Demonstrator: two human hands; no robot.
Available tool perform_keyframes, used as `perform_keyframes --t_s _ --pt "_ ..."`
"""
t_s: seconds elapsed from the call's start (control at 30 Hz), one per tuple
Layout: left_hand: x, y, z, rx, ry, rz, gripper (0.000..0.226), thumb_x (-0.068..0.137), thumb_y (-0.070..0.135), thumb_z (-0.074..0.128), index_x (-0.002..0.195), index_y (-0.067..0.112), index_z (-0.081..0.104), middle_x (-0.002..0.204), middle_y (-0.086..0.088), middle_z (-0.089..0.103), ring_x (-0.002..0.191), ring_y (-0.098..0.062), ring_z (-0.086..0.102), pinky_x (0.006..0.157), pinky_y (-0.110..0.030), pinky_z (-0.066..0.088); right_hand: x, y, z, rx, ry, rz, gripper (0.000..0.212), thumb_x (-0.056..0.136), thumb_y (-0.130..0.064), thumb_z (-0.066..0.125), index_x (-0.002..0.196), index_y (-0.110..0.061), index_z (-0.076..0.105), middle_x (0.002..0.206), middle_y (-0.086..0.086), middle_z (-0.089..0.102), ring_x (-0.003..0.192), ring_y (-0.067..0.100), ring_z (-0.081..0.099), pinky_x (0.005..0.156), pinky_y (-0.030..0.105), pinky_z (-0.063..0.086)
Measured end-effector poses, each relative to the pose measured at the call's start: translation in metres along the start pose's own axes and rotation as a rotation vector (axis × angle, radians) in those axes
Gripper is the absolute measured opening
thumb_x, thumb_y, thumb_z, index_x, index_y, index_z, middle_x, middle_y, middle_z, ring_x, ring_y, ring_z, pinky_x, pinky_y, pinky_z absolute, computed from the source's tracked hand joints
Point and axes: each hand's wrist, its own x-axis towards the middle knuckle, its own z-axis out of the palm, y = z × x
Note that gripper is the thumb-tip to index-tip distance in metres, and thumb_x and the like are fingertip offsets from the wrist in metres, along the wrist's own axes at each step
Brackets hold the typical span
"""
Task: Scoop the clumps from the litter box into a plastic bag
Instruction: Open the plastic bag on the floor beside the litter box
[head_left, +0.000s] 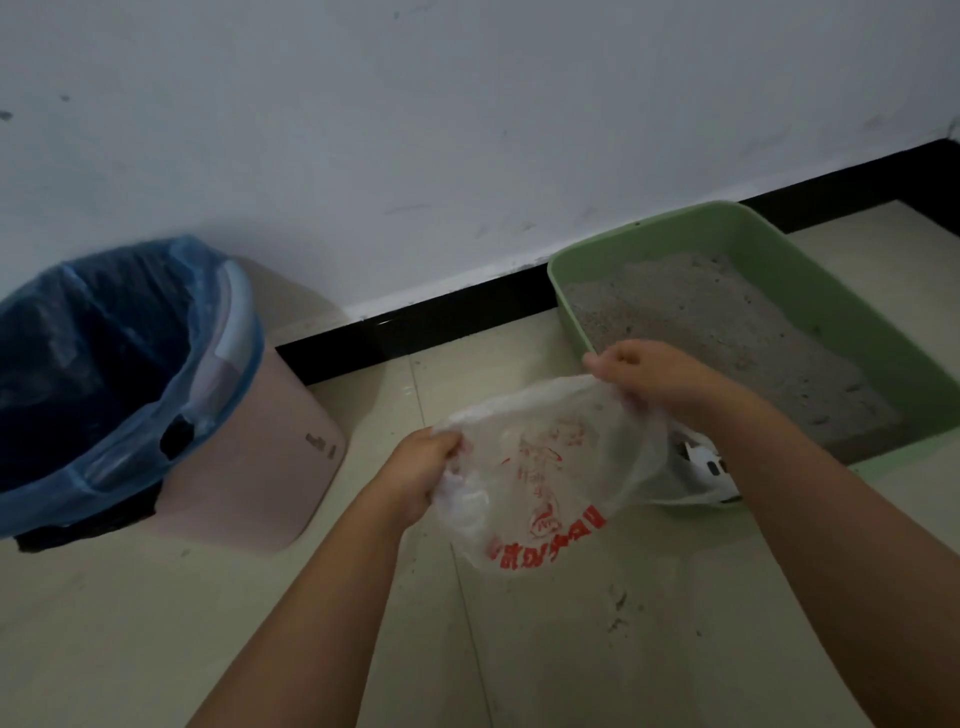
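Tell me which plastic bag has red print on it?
The clear plastic bag held by both hands; the blue bag lining the pink bin is plain.

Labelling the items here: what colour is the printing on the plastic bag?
Red, on the clear whitish plastic bag, seen in the head view.

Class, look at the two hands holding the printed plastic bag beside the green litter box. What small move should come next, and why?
Probably pull the hands apart to spread the bag's mouth. The left hand and right hand each grip an edge of the plastic bag, which looks crumpled and only partly open. The litter box is full of grey litter, and a white scoop seems to lie at its near edge, untouched.
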Motion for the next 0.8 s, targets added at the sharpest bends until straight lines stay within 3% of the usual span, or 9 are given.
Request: perform_keyframes --t_s 0.07,0.13,0.23,0.3,0.37,0.43,0.53,0.7,0.8 --pt "-0.002 0.007 -0.006 -0.341 -0.009 -0.062 0.026 0.094 0.005 0.043 0.072 0.004 0.056 0.062 -0.011 0.058 0.057 -0.022 0.055 0.059 -0.029 0.047 -0.001 -0.004 0.008 -0.381 0.099 -0.103 0.062 0.080 -0.047 0.064 0.129 -0.013 0.048 0.117 0.004 0.056 0.105 0.023 0.055 0.083 0.030 0.046" --pt "-0.002 0.014 -0.010 -0.536 -0.063 -0.096 0.026 0.097 0.012 0.039 0.080 0.004 0.057 0.058 -0.008 0.064 0.052 -0.020 0.062 0.054 -0.029 0.052 -0.003 -0.009 0.018 -0.565 0.110 -0.119 0.080 0.073 -0.052 0.068 0.138 -0.016 0.038 0.133 0.006 0.049 0.117 0.024 0.050 0.094 0.036 0.046" --pt "-0.006 0.026 -0.014 -0.698 -0.079 -0.100 0.028 0.100 0.017 0.036 0.085 0.005 0.056 0.053 -0.005 0.064 0.042 -0.014 0.061 0.044 -0.023 0.051 0.002 -0.004 0.032 -0.858 0.170 -0.041 0.057 0.084 -0.045 0.060 0.131 -0.017 0.043 0.129 0.008 0.050 0.117 0.028 0.049 0.095 0.041 0.043" --pt "-0.007 0.027 -0.013 -0.605 -0.004 -0.052 0.021 0.098 0.020 0.041 0.096 0.006 0.057 0.073 -0.010 0.067 0.061 -0.018 0.065 0.056 -0.031 0.054 0.005 0.000 0.037 -0.777 0.264 0.014 0.032 0.092 -0.021 0.047 0.121 -0.010 0.053 0.120 0.012 0.057 0.108 0.029 0.055 0.085 0.036 0.047" --pt "-0.003 0.022 -0.015 -0.301 0.129 0.078 0.020 0.094 0.024 0.051 0.109 0.009 0.052 0.097 -0.011 0.062 0.078 -0.023 0.063 0.068 -0.037 0.055 0.007 0.000 0.037 -0.619 0.291 0.065 0.030 0.090 -0.006 0.043 0.116 -0.003 0.057 0.114 0.017 0.061 0.103 0.032 0.058 0.077 0.033 0.047" --pt "-0.002 0.013 -0.020 -0.160 0.107 0.160 0.047 0.087 0.030 0.061 0.126 0.016 0.041 0.115 -0.009 0.054 0.094 -0.027 0.061 0.081 -0.044 0.054 0.009 -0.001 0.033 -0.435 0.339 0.107 0.033 0.088 0.001 0.043 0.118 0.002 0.057 0.115 0.022 0.060 0.105 0.036 0.056 0.079 0.036 0.046" --pt "-0.002 -0.003 -0.023 -0.199 0.004 0.029 0.068 0.076 0.047 0.064 0.133 0.023 0.037 0.127 -0.003 0.050 0.113 -0.028 0.053 0.099 -0.051 0.042 0.004 -0.003 0.033 -0.328 0.440 0.109 0.029 0.090 0.001 0.041 0.116 0.006 0.052 0.117 0.025 0.057 0.105 0.038 0.054 0.075 0.036 0.043" --pt "0.001 -0.019 -0.005 -0.319 -0.197 -0.206 0.017 0.089 0.015 0.058 0.105 0.010 0.055 0.095 -0.007 0.060 0.070 -0.018 0.060 0.056 -0.025 0.049 0.006 -0.006 0.048 -0.342 0.434 0.093 0.029 0.095 -0.005 0.037 0.120 0.004 0.047 0.121 0.024 0.055 0.109 0.037 0.054 0.080 0.037 0.045" --pt "0.007 -0.024 0.011 -0.216 0.032 -0.064 0.013 0.090 0.001 0.049 0.099 0.006 0.057 0.082 -0.012 0.060 0.063 -0.020 0.056 0.056 -0.025 0.044 0.011 -0.003 0.059 -0.392 0.364 0.069 0.028 0.096 -0.008 0.037 0.118 0.006 0.047 0.120 0.026 0.055 0.109 0.037 0.054 0.073 0.032 0.040"
